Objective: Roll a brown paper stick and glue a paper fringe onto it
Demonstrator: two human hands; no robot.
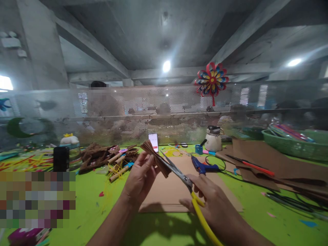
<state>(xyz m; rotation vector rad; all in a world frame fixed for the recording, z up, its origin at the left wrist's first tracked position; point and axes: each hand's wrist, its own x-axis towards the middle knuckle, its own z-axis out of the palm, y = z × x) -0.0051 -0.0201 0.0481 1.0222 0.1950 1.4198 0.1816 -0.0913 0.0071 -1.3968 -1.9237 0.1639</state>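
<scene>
My left hand point(139, 179) is closed around a folded, pleated strip of brown cardboard point(156, 157), held up above a flat brown cardboard sheet point(166, 191) on the green table. My right hand point(214, 205) grips yellow-handled scissors point(179, 174). Their metal blades point up and left, and they meet the edge of the pleated strip.
A blue glue gun point(203, 167) with a black cord lies right of the sheet. Behind it are a phone point(153, 141), a white pot point(213, 139), brown scraps and rolled tubes point(107, 157), large brown sheets point(269, 164), a green basket point(294, 143) and a mesh screen with a paper flower point(211, 80).
</scene>
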